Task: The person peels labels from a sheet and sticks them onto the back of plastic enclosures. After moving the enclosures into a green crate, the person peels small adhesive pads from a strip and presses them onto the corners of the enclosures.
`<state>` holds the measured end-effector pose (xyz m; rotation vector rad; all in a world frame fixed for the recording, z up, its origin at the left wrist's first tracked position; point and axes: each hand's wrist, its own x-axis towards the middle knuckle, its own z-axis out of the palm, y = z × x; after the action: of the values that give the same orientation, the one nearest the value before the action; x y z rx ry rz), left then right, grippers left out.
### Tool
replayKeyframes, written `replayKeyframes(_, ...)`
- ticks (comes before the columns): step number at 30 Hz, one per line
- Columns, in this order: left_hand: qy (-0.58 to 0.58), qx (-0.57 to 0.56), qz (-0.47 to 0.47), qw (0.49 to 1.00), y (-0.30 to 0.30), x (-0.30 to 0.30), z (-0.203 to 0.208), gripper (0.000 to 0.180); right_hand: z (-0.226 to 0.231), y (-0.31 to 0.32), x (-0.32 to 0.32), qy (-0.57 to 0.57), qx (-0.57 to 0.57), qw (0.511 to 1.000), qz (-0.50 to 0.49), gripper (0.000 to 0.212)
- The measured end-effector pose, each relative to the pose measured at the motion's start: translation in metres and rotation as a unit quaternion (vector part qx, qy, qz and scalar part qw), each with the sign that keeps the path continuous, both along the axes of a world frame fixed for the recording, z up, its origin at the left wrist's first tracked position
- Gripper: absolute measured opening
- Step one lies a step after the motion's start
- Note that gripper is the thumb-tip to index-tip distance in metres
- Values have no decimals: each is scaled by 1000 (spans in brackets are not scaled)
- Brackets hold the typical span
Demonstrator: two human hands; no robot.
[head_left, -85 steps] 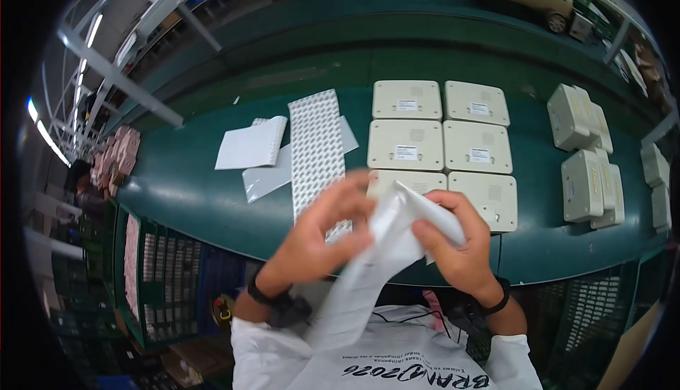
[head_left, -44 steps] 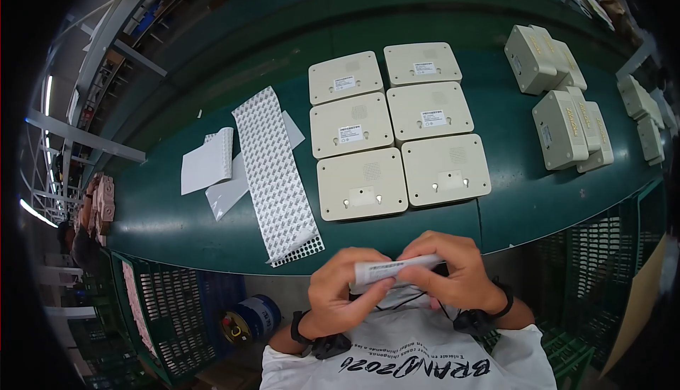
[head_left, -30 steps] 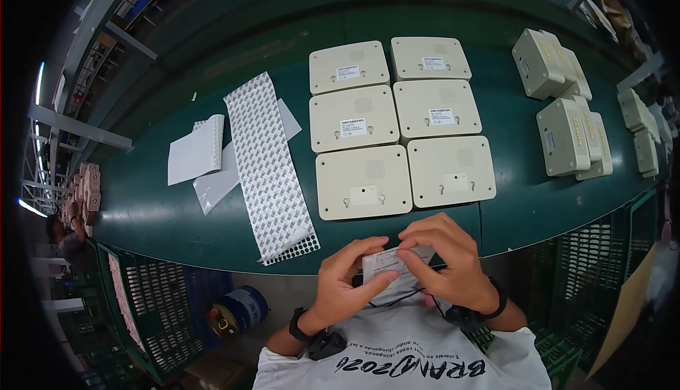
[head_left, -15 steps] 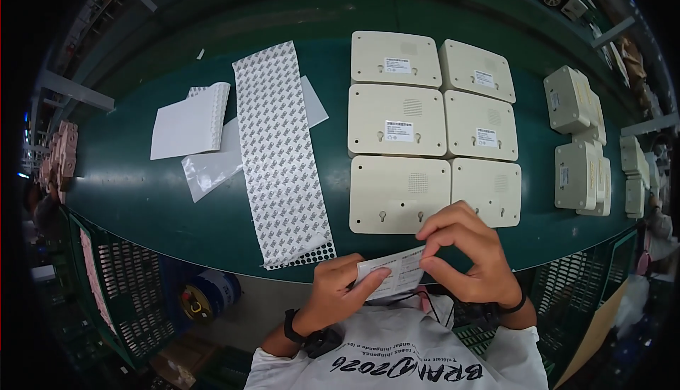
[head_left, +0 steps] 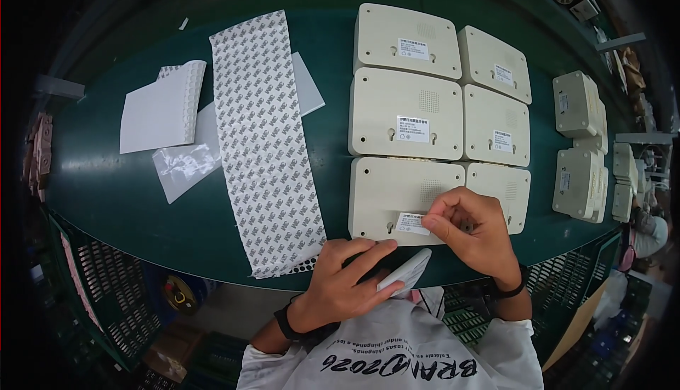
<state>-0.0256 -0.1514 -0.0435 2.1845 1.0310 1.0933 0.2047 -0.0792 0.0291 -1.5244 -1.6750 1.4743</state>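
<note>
- Pinching the right end of a small white rectangular paper label (head_left: 411, 223) between closed thumb and fingertips of the right hand (head_left: 473, 230).
- Placing that label low on the upturned face of a cream rounded-corner plastic box (head_left: 400, 195), nearest left of six; cannot tell whether fully stuck down.
- Gripping a tilted, folded white printed sheet (head_left: 407, 273) with the thumb and lower fingers of the left hand (head_left: 348, 277), at the near edge of a dark green smooth-topped table (head_left: 335, 149).
- Reaching also with left index and middle fingers to the near edge of the same box, seemingly touching it.
- Arranged in two columns of three, with white labels visible on all four farther boxes; cannot tell about the near right box (head_left: 506, 188), partly covered by the right hand.
- Lying to the left: a long white paper strip with repeated grey marks (head_left: 265, 142), over a shiny translucent plastic sheet (head_left: 188, 160), near a curled white sheet (head_left: 157, 114).
</note>
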Motion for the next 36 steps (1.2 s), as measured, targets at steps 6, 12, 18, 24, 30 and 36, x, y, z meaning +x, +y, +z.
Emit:
replayKeyframes(6, 3, 7, 13, 1000, -1, 4, -4, 25, -7, 0, 4, 90, -40, 993, -59, 9)
replayKeyframes(12, 53, 48, 32, 997, -2, 6, -11, 26, -11, 3, 6, 164, -36, 979, -113, 11)
replayKeyframes(18, 63, 91, 39, 993, -5, 6, -13, 28, -7, 1, 10, 167, 30, 982, -87, 12)
replayKeyframes(24, 95, 100, 48, 989, -4, 5, -14, 28, -2, 1, 8, 76, -28, 995, -53, 13)
replayKeyframes(30, 91, 98, 54, 990, -4, 8, -16, 27, -3, 4, 2, 23, 15, 1000, -5, 11)
replayKeyframes(36, 89, 74, 49, 992, -3, 7, -12, 31, -9, 5, 6, 28, 25, 999, 12, 9)
